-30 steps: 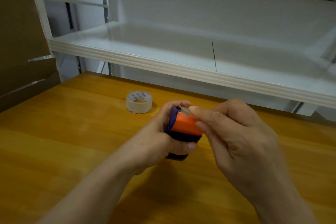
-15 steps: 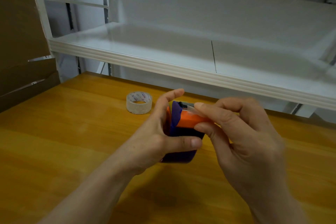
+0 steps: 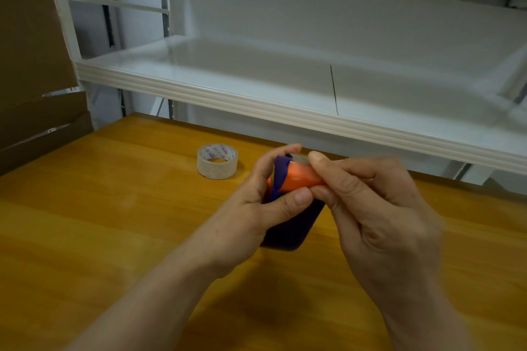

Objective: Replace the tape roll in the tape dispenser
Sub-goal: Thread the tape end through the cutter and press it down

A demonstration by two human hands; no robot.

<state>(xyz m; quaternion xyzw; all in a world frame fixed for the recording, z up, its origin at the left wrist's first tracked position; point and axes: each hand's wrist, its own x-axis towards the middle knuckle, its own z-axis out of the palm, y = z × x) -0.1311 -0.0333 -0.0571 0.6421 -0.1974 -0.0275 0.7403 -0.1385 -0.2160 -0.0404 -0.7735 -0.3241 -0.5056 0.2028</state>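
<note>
Centre frame: left hand (image 3: 256, 202) grips purple-and-orange plastic tape dispenser (image 3: 291, 208) | right hand (image 3: 379, 208) pinches its orange part | clear tape roll (image 3: 217, 161) apart | risk: pinch slips, dispenser drops.

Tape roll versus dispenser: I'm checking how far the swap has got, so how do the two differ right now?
The tape roll is clear with a printed core; the dispenser is orange and purple. The roll lies flat on the table, untouched; the dispenser is held by the left hand and pinched by the right hand. Both are near the table's far edge.
</note>
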